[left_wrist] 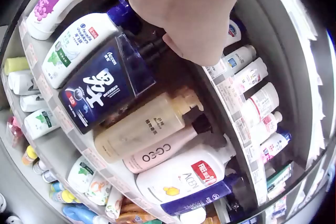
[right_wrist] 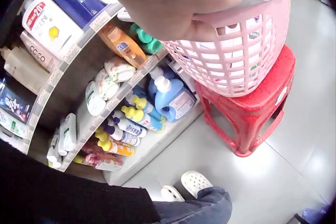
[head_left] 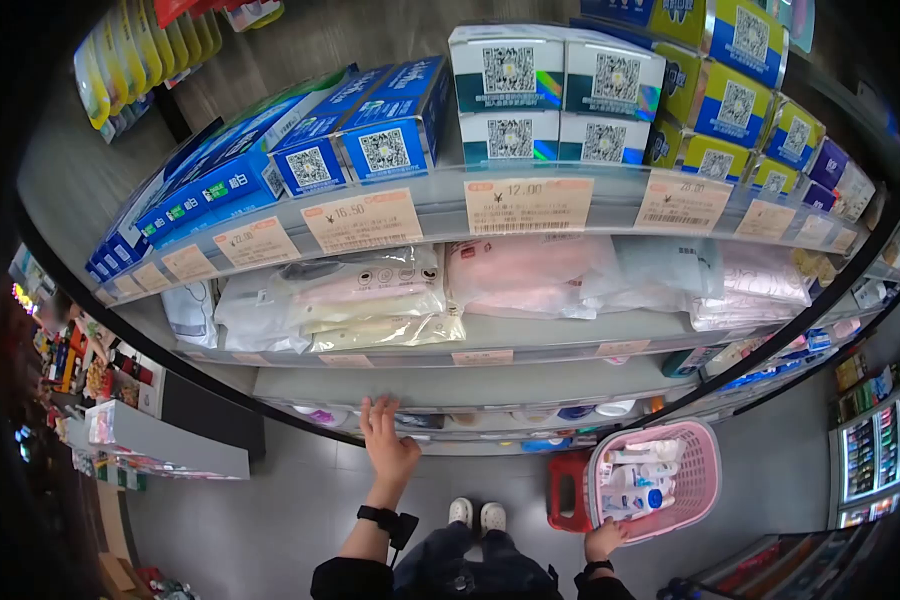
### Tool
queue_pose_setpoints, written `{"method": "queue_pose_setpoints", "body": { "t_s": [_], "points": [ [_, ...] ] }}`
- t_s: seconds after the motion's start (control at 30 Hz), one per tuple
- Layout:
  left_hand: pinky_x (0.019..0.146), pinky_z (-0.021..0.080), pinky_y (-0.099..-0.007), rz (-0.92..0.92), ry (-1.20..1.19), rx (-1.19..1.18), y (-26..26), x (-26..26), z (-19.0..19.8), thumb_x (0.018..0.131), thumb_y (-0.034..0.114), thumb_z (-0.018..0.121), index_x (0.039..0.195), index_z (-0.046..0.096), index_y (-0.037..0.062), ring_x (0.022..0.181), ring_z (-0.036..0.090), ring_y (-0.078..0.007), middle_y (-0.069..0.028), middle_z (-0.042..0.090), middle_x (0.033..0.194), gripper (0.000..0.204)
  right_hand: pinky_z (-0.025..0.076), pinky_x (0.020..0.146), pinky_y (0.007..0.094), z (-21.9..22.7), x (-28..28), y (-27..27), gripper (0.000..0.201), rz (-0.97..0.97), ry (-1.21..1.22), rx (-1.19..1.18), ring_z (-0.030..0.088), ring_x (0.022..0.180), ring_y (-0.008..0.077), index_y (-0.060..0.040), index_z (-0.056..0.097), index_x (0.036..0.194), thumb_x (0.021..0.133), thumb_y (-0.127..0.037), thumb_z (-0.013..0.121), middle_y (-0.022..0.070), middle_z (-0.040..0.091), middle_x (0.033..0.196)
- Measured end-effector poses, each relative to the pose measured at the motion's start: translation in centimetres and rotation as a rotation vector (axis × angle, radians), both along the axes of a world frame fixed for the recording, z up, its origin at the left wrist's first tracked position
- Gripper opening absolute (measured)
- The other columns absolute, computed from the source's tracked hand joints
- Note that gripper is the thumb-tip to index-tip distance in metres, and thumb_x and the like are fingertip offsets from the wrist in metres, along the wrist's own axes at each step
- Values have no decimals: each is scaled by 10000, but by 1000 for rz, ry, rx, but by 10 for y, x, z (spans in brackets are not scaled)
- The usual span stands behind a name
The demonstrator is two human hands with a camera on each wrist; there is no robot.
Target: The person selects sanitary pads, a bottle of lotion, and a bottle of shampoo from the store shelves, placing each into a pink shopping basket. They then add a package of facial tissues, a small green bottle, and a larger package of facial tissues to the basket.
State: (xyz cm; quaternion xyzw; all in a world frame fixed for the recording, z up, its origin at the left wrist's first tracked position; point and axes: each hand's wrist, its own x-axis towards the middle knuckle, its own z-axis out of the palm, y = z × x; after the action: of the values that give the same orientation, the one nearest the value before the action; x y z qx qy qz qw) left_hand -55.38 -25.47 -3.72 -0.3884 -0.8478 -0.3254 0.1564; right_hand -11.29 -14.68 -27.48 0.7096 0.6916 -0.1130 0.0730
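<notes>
My left hand [head_left: 390,452] reaches to the shelf edge with its fingers extended. In the left wrist view it overlaps the pump of a dark blue pump bottle [left_wrist: 107,85]; its fingertips are hidden behind the hand. A white shampoo bottle [left_wrist: 79,43] with a blue cap stands on one side of that bottle, a yellowish pump bottle [left_wrist: 142,127] on the other. My right hand [head_left: 604,540] grips the rim of a pink plastic basket [right_wrist: 231,58], thumb outside the lattice wall. White bottles [head_left: 642,475] lie inside the basket, which sits on a red stool [right_wrist: 249,116].
Above are shelves with boxed goods [head_left: 510,90] and packs in clear plastic bags [head_left: 370,290]. Cleaning bottles [right_wrist: 176,100] line the lowest shelf near the floor. A grey counter [head_left: 170,440] stands to the left, a lit drinks fridge [head_left: 880,440] to the right.
</notes>
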Motion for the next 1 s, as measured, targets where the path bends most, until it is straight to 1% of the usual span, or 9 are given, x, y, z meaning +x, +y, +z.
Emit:
{"method": "queue_pose_setpoints", "body": {
  "t_s": [0.1,0.23,0.4,0.57,0.63,0.7,0.77,0.83,1.0],
  "points": [
    [1071,330,-536,-3,9,-3,-2,0,-4,568,-41,508,1206,523,65,1321,329,-457,-147,485,1310,647,283,1083,532,3,3,-5,310,33,2,64,577,1074,354,-72,629,986,699,-176,675,157,665,1017],
    [1066,331,-534,-27,14,10,-4,-4,-5,583,-38,510,1212,524,62,1318,332,-457,-150,488,1305,637,294,1069,541,9,1,-1,311,-2,-11,-10,568,1112,344,-85,635,1017,711,-139,650,152,668,1048],
    [1063,340,-524,-53,29,7,-9,-7,-6,593,-42,507,1222,535,60,1323,333,-446,-152,497,1301,638,302,1057,550,-6,5,-1,307,0,7,25,576,1101,354,-87,634,1019,715,-132,640,159,668,1049],
    [1051,362,-512,-89,32,2,-17,-10,1,603,-45,508,1228,538,48,1308,367,-436,-157,502,1304,633,317,1033,569,-11,10,4,343,9,11,-38,575,1095,379,-77,634,1027,705,-188,665,155,674,1051],
    [1032,376,-507,-146,36,130,-25,-11,-2,619,-48,518,1183,546,29,1277,410,-427,-182,495,1305,570,320,1027,577,-11,15,6,393,24,47,-82,566,1096,396,-70,623,1049,692,-222,689,169,662,1072],
    [1024,377,-506,-142,15,220,-48,-15,-37,628,-46,530,1166,538,20,1250,428,-431,-204,493,1290,542,323,1021,584,-10,19,6,447,39,82,-123,556,1097,413,-64,613,1071,680,-257,713,183,650,1092],
    [1016,378,-505,-138,-4,312,-70,-24,-66,637,-44,542,1149,531,11,1223,446,-436,-225,491,1275,515,335,1013,584,-11,19,0,562,49,169,-6,534,1104,442,-47,575,1125,656,-305,748,223,612,1129],
    [987,386,-502,-23,-292,150,-87,-37,-80,656,-24,613,1137,506,0,1169,456,-447,-250,491,1237,493,352,996,573,-3,13,-8,590,48,180,20,532,1096,441,-41,559,1135,646,-306,757,233,599,1125],
    [979,385,-507,117,-266,129,-74,-87,-84,618,52,755,1183,482,-14,1131,449,-459,-249,495,1220,631,395,937,546,-4,15,-21,536,117,192,135,539,1039,431,-45,559,1100,659,-266,769,221,608,1060]
  ]
}}
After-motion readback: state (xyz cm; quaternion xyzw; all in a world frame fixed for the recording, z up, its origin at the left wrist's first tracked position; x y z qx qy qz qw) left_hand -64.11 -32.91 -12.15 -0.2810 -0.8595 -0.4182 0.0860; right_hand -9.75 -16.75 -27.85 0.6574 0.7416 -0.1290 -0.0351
